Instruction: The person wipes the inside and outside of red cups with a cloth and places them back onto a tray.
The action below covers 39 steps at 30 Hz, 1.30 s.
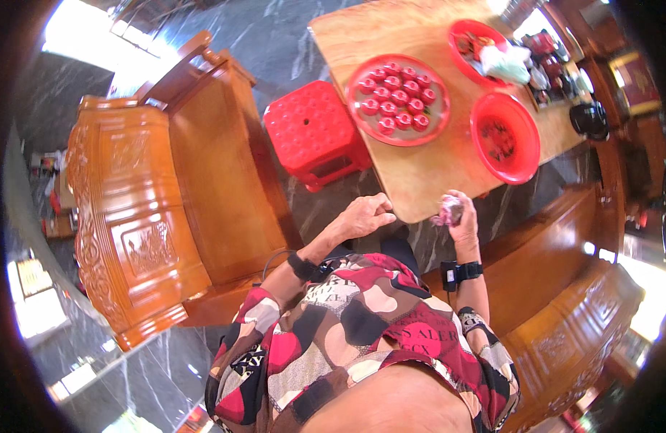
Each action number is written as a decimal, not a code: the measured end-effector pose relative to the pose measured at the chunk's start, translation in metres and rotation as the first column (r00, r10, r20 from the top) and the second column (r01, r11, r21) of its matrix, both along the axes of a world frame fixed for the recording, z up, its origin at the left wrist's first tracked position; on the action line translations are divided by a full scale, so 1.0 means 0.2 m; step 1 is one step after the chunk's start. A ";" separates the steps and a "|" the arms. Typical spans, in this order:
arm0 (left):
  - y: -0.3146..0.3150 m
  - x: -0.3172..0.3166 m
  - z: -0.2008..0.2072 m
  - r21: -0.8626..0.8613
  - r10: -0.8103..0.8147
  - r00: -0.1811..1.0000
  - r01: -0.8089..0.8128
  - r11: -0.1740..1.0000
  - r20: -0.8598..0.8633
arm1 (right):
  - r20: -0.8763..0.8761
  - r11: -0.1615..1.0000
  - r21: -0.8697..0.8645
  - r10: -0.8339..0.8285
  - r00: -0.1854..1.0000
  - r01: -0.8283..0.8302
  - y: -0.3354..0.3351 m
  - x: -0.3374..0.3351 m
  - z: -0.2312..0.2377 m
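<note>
My right hand (464,225) is closed around a crumpled pink-and-white cloth or wrapper (448,210), beside the near corner of the wooden table (412,184). Just left of that corner is my left hand (363,216), its fingers loosely bent and a little apart, with nothing visible in them. On the table, a round tray with a red rim (352,108) carries several shiny red round items (399,97), too small to name. A deep red plastic basin (520,172) stands to its right, with small dark bits at the bottom.
A red plastic stool (308,126) stands against the table's left side. Farther back, another red basin (459,27) holds reddish things and a whitish plastic bag (507,63). Carved wooden benches stand at left (221,173) and right (557,353). A dark round container (589,120) sits at far right.
</note>
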<state>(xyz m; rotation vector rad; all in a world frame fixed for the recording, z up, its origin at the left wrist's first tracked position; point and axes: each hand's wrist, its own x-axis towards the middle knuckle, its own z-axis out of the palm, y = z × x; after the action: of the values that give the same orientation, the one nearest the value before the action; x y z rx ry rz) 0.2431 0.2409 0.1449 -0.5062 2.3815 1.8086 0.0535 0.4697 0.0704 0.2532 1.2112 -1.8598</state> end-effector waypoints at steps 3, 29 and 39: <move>-0.14 0.13 0.07 -0.019 0.022 1.000 -0.022 1.000 0.020 | 0.011 0.948 -0.258 0.196 0.981 -0.187 -0.43 0.24 0.17; -1.21 1.12 -0.13 0.273 0.961 0.277 -0.922 0.274 -0.031 | -0.197 0.044 -0.114 0.978 0.066 -0.993 -2.20 1.13 0.25; -1.78 1.43 -0.04 0.261 0.968 0.241 -0.932 0.252 -0.075 | -0.381 0.137 -0.091 0.910 0.161 -0.986 -2.82 1.40 0.38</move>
<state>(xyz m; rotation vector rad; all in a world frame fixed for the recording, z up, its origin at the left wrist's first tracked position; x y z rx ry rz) 0.5285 -0.1160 0.1368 -2.2971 2.0201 2.4929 0.3330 -0.0939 0.1466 -0.8558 0.7796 -0.8021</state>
